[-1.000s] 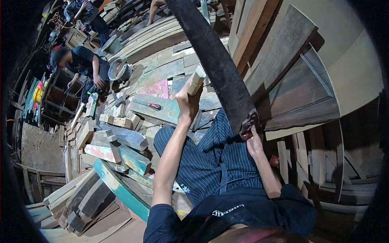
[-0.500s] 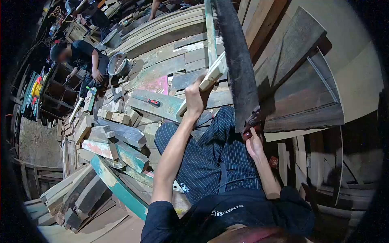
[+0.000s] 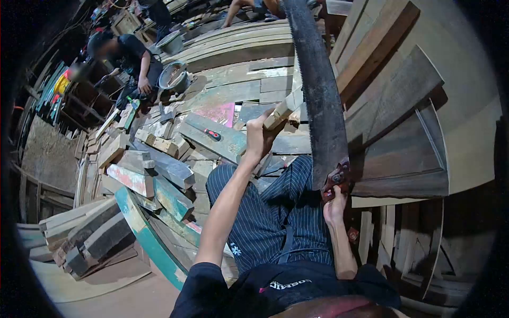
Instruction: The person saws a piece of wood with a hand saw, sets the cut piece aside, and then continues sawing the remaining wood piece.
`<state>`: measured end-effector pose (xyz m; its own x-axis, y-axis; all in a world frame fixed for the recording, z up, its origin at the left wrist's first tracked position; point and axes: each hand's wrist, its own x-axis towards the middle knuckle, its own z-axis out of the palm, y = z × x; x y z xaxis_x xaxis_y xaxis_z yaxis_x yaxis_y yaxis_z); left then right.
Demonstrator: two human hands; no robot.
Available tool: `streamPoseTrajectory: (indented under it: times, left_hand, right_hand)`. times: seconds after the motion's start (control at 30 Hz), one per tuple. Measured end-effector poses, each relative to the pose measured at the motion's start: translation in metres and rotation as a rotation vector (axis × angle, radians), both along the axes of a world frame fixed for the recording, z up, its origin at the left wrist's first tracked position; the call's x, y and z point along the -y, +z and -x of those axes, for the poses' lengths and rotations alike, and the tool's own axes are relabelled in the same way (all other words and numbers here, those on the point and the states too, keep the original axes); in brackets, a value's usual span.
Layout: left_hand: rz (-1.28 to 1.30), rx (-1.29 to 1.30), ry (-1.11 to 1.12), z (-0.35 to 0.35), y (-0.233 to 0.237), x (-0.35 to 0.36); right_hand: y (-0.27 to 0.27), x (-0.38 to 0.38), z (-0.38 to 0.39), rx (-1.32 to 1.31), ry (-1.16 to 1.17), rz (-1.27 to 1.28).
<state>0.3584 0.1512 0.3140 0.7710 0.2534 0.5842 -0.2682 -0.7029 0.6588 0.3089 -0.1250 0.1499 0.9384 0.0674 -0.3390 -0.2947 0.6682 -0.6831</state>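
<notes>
My left hand [image 3: 259,137] grips a pale wooden stick [image 3: 284,107] that points up and to the right, its far end beside the saw blade. In my right hand [image 3: 335,204] is the dark handle of a long hand saw [image 3: 317,90]; the black toothed blade rises to the top of the view. Both arms reach out over my legs in striped trousers [image 3: 270,212].
Painted planks and wood blocks [image 3: 159,175] are piled on the left. A red-handled tool [image 3: 212,133] lies on a green board. Dark panels and boards [image 3: 403,138] lean on the right. A person in dark clothes [image 3: 130,61] crouches far left by a metal bowl [image 3: 173,78].
The saw blade has swung from leaning left to nearly upright. My left hand has turned the stick so its far end lies close to the blade. The view has shifted slightly.
</notes>
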Motion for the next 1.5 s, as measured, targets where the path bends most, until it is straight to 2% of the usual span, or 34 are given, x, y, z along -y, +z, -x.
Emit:
streamPoseTrajectory:
  times: [0.07,0.13,0.2,0.23,0.27,0.3,0.37,0.47,0.57,0.67,0.7,0.8,0.83,0.93,0.97,1.03,1.1,1.2,1.23,1.37,1.47,1.5]
  left_hand:
    - [0.026,-0.097,0.045,0.009,0.012,-0.014]
    - [0.106,-0.067,0.034,0.013,0.015,-0.031]
    - [0.213,0.025,-0.050,0.013,0.009,-0.049]
    - [0.358,-0.020,-0.087,0.021,0.020,-0.047]
    - [0.399,-0.074,-0.101,0.022,0.010,-0.063]
    - [0.524,0.047,-0.212,0.011,-0.032,-0.092]
    - [0.653,0.070,-0.232,0.009,-0.047,-0.109]
    - [0.670,-0.126,-0.020,0.010,-0.029,-0.101]
    - [0.579,-0.145,0.090,0.018,0.012,-0.081]
    - [0.718,0.066,-0.165,0.023,0.012,-0.077]
    - [1.149,0.023,-0.330,0.026,0.012,-0.079]
    - [0.574,-0.212,-0.079,0.023,-0.017,-0.097]
    - [0.674,-0.084,-0.192,0.036,-0.005,-0.084]
    - [0.522,-0.155,-0.157,0.033,0.006,-0.080]
    - [0.529,-0.094,-0.123,0.035,0.015,-0.071]
    - [0.560,-0.179,-0.086,0.033,0.026,-0.067]
    - [0.500,-0.187,-0.027,0.040,0.039,-0.061]
    - [0.677,-0.146,-0.156,0.034,0.023,-0.071]
    - [0.602,-0.187,-0.084,0.039,0.032,-0.066]
    - [0.569,-0.119,-0.088,0.031,0.022,-0.069]
    - [0.578,-0.168,-0.070,0.028,0.018,-0.071]
    - [0.722,-0.073,-0.189,0.028,0.016,-0.071]
  right_hand:
    - [0.023,-0.004,-0.001,0.233,-0.054,0.049]
    - [0.043,0.003,-0.002,0.266,-0.002,0.137]
    - [0.055,-0.004,-0.005,0.376,-0.200,0.160]
    - [0.071,-0.008,-0.005,0.419,-0.217,0.163]
    - [0.088,-0.009,-0.004,0.461,-0.238,0.165]
    - [0.094,-0.009,-0.005,0.494,-0.279,0.239]
    - [0.121,-0.016,-0.002,0.582,-0.270,0.237]
    - [0.140,-0.020,0.002,0.637,-0.230,0.249]
    - [0.154,-0.024,0.002,0.690,-0.246,0.271]
    - [0.176,-0.030,0.002,0.761,-0.261,0.262]
    - [0.183,-0.031,0.002,0.769,-0.257,0.245]
    - [0.209,-0.033,-0.007,0.847,-0.261,0.251]
    - [0.216,-0.032,-0.009,0.875,-0.256,0.267]
    - [0.226,-0.031,-0.011,0.910,-0.276,0.370]
    - [0.227,-0.033,-0.011,0.922,-0.299,0.445]
    - [0.236,-0.035,-0.001,0.870,-0.275,0.606]
    - [0.232,-0.040,-0.001,0.902,-0.277,0.620]
    - [0.227,-0.045,-0.002,0.922,-0.306,0.623]
    - [0.227,-0.047,-0.003,0.923,-0.334,0.612]
    - [0.238,-0.052,0.000,0.897,-0.308,0.481]
    - [0.230,-0.047,-0.004,0.979,-0.295,0.673]
    - [0.230,-0.049,-0.003,0.979,-0.291,0.597]
